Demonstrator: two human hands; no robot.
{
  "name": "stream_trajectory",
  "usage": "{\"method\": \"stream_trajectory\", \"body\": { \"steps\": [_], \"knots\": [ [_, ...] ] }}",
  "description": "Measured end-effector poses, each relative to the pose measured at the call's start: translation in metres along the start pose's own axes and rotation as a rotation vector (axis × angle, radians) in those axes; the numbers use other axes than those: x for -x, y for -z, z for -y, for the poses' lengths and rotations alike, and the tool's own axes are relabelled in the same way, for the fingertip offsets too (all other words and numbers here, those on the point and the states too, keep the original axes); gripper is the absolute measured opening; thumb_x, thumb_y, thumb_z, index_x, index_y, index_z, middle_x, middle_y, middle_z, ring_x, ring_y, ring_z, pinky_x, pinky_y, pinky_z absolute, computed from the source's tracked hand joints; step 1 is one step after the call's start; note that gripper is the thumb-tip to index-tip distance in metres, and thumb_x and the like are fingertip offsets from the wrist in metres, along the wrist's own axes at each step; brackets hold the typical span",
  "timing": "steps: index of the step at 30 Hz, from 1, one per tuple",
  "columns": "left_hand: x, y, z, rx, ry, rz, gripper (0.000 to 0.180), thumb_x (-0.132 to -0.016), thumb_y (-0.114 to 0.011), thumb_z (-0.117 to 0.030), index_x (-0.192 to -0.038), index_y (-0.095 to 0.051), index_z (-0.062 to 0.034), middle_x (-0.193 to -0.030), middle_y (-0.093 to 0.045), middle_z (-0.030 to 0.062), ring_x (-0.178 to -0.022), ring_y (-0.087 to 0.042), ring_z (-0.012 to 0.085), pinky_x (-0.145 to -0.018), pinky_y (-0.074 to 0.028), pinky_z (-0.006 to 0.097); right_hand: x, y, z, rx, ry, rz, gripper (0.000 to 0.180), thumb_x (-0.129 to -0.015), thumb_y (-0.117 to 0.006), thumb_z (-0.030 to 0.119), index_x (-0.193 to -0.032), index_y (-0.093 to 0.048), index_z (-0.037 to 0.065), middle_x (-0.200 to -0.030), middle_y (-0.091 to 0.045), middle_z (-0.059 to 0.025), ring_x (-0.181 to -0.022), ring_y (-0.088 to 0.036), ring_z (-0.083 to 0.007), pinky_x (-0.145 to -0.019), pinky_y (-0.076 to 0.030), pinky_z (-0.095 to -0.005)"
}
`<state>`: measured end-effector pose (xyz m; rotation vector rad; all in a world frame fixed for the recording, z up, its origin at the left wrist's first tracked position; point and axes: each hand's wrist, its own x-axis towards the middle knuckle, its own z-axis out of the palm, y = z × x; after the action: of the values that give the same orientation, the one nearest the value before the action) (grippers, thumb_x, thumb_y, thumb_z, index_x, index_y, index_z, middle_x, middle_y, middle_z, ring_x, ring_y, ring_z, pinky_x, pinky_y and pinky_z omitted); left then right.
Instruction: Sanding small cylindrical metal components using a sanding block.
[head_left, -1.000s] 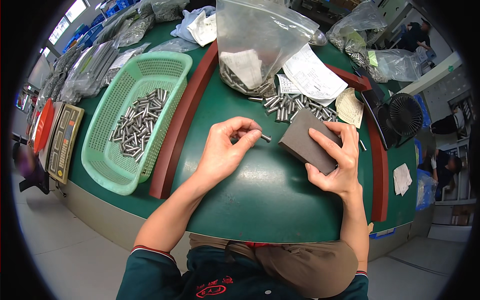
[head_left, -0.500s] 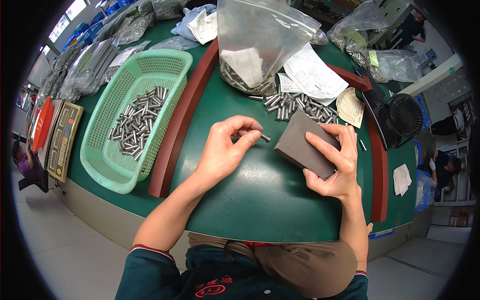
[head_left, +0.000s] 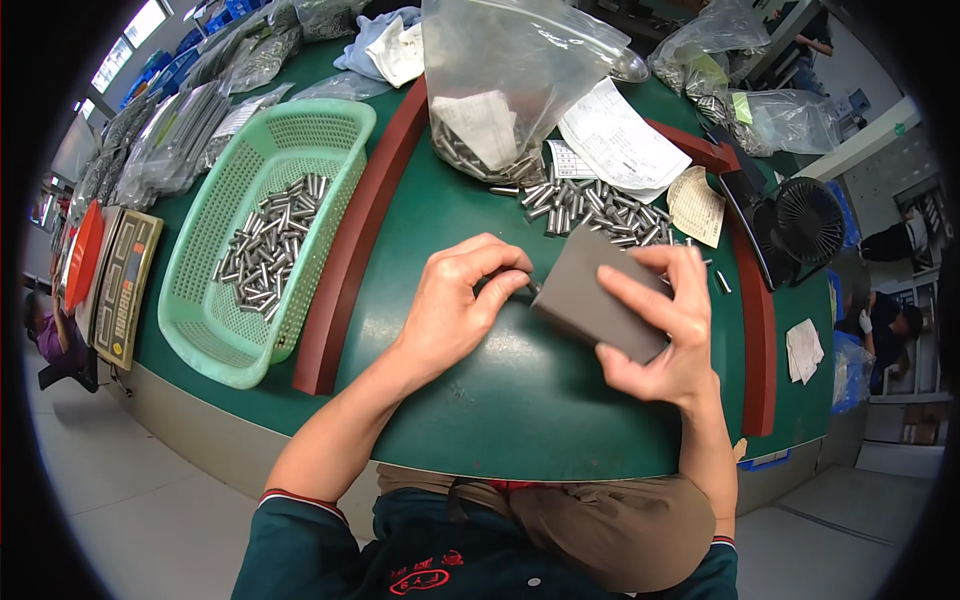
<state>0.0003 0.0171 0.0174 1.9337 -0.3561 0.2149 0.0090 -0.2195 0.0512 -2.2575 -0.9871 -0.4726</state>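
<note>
My left hand (head_left: 458, 305) pinches a small metal pin, whose tip just shows at my fingertips, against the left edge of a grey abrasive block (head_left: 592, 292). The block is tilted up off the green table (head_left: 500, 400) and held in my right hand (head_left: 660, 330), thumb on top and fingers underneath. Just beyond the block lies a loose pile of metal pins (head_left: 590, 205). A light green plastic basket (head_left: 215, 340) at the left holds several more of these pins.
A clear plastic bag (head_left: 510, 90) with pins and a paper slip stands at the back, with paper sheets (head_left: 620, 140) beside it. A red-brown raised rim (head_left: 345, 270) borders the table. A black fan (head_left: 805, 220) sits at right; a weighing scale (head_left: 120, 285) at far left.
My right hand has lifted and tilted the grey block toward the left hand, and the pin in the left hand now touches the block's edge.
</note>
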Motion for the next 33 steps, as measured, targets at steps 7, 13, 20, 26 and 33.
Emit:
{"method": "stream_trajectory", "body": {
  "steps": [7, 13, 20, 26, 33],
  "knots": [
    [-0.001, 0.000, -0.001, 0.118, 0.075, 0.027, 0.008, -0.085, -0.064, 0.001, -0.092, -0.067, 0.0038, -0.084, -0.065, 0.0102, -0.075, -0.063, 0.0189, -0.067, -0.049, 0.032, 0.004, 0.005, -0.010, 0.159, -0.077, -0.082, 0.057, -0.051, -0.075, 0.022, -0.106, -0.072, 0.010, -0.100, -0.056, -0.0146, -0.090, -0.052, -0.0295, -0.079, -0.038, -0.0399],
    [-0.002, -0.002, -0.002, 0.123, 0.037, 0.095, 0.008, -0.087, -0.062, 0.000, -0.092, -0.067, 0.0045, -0.085, -0.063, 0.0060, -0.076, -0.059, 0.0120, -0.069, -0.048, 0.026, 0.003, 0.000, 0.000, 0.306, -0.185, -0.046, 0.055, -0.052, -0.075, 0.023, -0.105, -0.073, 0.009, -0.099, -0.055, -0.0144, -0.094, -0.052, -0.0302, -0.082, -0.038, -0.0416],
    [-0.001, -0.002, 0.001, 0.271, 0.210, 0.097, 0.009, -0.089, -0.062, -0.001, -0.094, -0.067, 0.0046, -0.084, -0.061, 0.0045, -0.076, -0.061, 0.0104, -0.070, -0.049, 0.024, 0.008, 0.003, -0.010, 0.255, -0.357, -0.172, 0.052, -0.053, -0.075, 0.021, -0.103, -0.074, 0.008, -0.099, -0.055, -0.0119, -0.095, -0.052, -0.0267, -0.080, -0.038, -0.0387],
    [-0.001, -0.004, 0.003, 0.344, 0.250, 0.062, 0.011, -0.090, -0.063, -0.003, -0.096, -0.067, 0.0043, -0.084, -0.064, 0.0042, -0.073, -0.061, 0.0096, -0.067, -0.050, 0.024, 0.009, 0.004, -0.013, 0.254, -0.360, -0.187, 0.052, -0.053, -0.075, 0.021, -0.103, -0.074, 0.008, -0.099, -0.055, -0.0111, -0.095, -0.052, -0.0261, -0.081, -0.038, -0.0386],
    [0.000, -0.007, 0.006, 0.464, 0.411, 0.033, 0.013, -0.090, -0.069, -0.012, -0.089, -0.067, 0.0012, -0.076, -0.065, 0.0011, -0.068, -0.058, 0.0056, -0.063, -0.047, 0.021, 0.009, 0.004, -0.014, 0.256, -0.378, -0.195, 0.052, -0.054, -0.075, 0.021, -0.104, -0.074, 0.009, -0.098, -0.055, -0.0107, -0.094, -0.052, -0.0258, -0.082, -0.039, -0.0385]
  ]
}}
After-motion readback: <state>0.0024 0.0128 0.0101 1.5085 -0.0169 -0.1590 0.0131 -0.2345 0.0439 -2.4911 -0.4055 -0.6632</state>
